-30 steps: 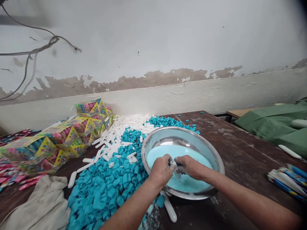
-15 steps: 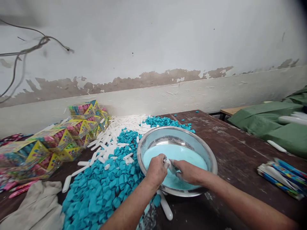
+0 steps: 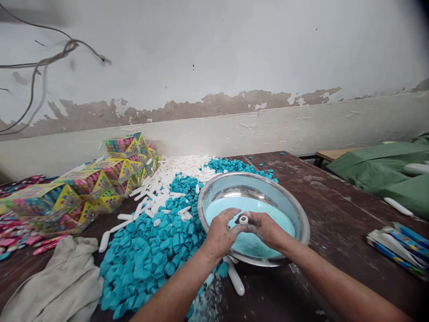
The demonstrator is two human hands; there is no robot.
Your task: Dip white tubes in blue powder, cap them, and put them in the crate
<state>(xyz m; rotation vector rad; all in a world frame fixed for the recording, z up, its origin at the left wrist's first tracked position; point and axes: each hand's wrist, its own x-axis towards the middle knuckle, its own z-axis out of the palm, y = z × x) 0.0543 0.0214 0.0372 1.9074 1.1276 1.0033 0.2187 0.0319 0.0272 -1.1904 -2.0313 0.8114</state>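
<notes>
Over the metal bowl [image 3: 303,223] of pale blue powder [image 3: 254,248], my right hand [image 3: 268,229] grips a white plastic tube [image 3: 243,219], its round open end facing me. My left hand [image 3: 221,235] curls around the other side, thumb against the tube and fingers bent behind it. Most of the tube is hidden by my fingers. Left of the bowl lies a big heap of teal plastic caps [image 3: 150,264]. A loose white tube [image 3: 235,277] rests on the table just in front of the bowl.
White tubes [image 3: 167,174] are heaped behind the caps. Clear packs of colourful pens [image 3: 97,183] are stacked at left, above a beige cloth [image 3: 56,281]. Printed packets [image 3: 400,250] lie on the dark table [image 3: 331,214] at right, near a green sheet [image 3: 372,172].
The tube has turned so that its open end faces me, and my hands have risen slightly with it. The view has shifted a little to the left.
</notes>
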